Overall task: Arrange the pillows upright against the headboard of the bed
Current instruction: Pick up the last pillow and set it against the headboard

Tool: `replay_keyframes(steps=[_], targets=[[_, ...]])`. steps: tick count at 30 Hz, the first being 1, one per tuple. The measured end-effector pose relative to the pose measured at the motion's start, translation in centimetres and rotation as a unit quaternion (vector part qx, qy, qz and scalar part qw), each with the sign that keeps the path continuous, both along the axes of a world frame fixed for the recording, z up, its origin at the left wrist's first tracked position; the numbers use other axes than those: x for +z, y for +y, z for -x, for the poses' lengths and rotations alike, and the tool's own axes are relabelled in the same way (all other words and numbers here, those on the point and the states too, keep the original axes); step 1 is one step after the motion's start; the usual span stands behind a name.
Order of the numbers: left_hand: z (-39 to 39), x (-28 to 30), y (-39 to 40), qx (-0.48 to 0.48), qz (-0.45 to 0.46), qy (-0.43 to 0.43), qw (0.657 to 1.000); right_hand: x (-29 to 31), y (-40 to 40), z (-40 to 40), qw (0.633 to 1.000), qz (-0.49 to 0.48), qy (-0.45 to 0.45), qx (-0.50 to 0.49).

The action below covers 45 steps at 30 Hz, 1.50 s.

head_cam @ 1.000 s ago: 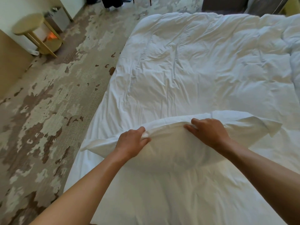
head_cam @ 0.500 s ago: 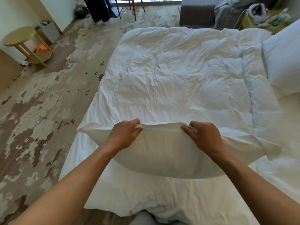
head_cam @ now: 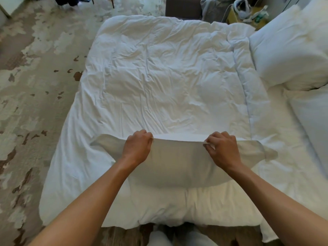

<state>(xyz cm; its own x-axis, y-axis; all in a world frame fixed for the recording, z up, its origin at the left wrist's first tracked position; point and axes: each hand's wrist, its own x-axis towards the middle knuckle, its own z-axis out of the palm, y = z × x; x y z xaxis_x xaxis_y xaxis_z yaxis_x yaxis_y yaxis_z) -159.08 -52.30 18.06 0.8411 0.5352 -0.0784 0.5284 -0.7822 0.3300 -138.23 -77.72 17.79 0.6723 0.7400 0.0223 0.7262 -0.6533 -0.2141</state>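
I hold a white pillow [head_cam: 177, 166] by its upper edge above the near side of the bed [head_cam: 159, 77]. My left hand [head_cam: 137, 148] grips the edge left of centre, and my right hand [head_cam: 221, 148] pinches it right of centre. The pillow hangs down from both hands, its corners drooping outward. A second white pillow [head_cam: 287, 54] sits at the right end of the bed, and another one [head_cam: 312, 118] lies below it. The headboard is hidden from view.
A rumpled white duvet [head_cam: 168, 68] covers the bed. Patterned carpet [head_cam: 35, 86] lies to the left. Beyond the bed stand a dark sofa [head_cam: 182, 6] and a yellow side table [head_cam: 248, 15] with clutter on it.
The pillow has risen off the bed and now hangs stretched between my hands. The view has swung right, bringing the pillows at the right end into sight.
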Motion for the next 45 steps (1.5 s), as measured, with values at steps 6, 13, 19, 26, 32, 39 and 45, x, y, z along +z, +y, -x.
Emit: replay_keyframes(steps=[6, 13, 19, 26, 32, 39, 45], targets=[[0.0, 1.1, 0.0, -0.020, -0.060, 0.029, 0.998, 1.5, 0.2, 0.8, 0.995, 0.040, -0.030, -0.083], [0.0, 1.9, -0.7, 0.000, -0.022, 0.055, 0.998, 1.3, -0.5, 1.9, 0.981, -0.020, 0.130, -0.139], [0.6, 0.3, 0.2, 0.045, 0.168, -0.005, 0.985, 1.1, -0.2, 1.4, 0.989, 0.029, 0.109, -0.097], [0.5, 0.4, 0.0, 0.020, 0.175, 0.004, 0.984, 0.7, -1.6, 0.9, 0.991, 0.078, 0.097, -0.049], [-0.7, 2.0, -0.6, 0.027, 0.116, 0.023, 0.993, 1.5, -2.3, 0.8, 0.989, 0.012, 0.105, -0.100], [-3.1, 6.3, -3.8, 0.000, 0.026, -0.009, 1.000, 5.3, -6.8, 0.2, 0.987, -0.070, 0.093, -0.109], [-9.5, 11.3, -10.7, -0.056, -0.028, -0.077, 0.995, 10.6, -15.8, -2.7, 0.978, -0.128, 0.056, -0.157]])
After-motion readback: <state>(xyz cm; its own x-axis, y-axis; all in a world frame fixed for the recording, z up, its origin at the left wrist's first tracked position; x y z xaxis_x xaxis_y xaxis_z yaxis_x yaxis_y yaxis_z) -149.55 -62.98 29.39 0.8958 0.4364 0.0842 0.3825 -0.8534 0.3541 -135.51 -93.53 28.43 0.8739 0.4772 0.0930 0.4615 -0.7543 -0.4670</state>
